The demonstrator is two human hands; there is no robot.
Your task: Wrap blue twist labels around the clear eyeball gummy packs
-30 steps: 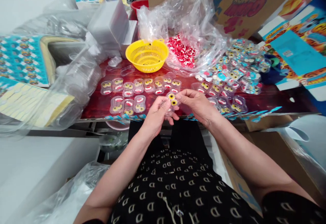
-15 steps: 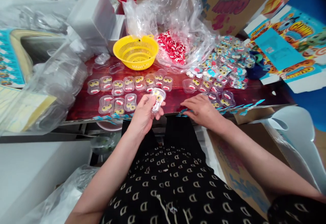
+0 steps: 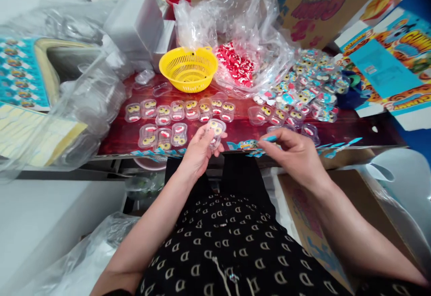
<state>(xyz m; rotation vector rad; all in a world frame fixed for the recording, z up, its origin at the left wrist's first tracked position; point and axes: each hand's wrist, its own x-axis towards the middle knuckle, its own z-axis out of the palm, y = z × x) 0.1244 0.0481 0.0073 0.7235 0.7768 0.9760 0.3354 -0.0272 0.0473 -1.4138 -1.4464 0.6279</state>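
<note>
Bright, cool light falls evenly, leaving soft shadows. White glints streak the clear bag (image 3: pixel 235 8), and the glossy table (image 3: pixel 237 130) shows faint reflections. The right hand (image 3: pixel 298 156) looks slightly soft; printed sheets (image 3: pixel 20 76) near the left edge appear stretched and smeared.

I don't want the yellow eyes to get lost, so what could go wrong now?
The clear plastic container in the left grip might slip and spill its yellow eye pieces if it isn't shut; I can't tell. The small blue strip pinched in the right grip could fall. A filled container near the front edge of the table might get bumped off.
</note>
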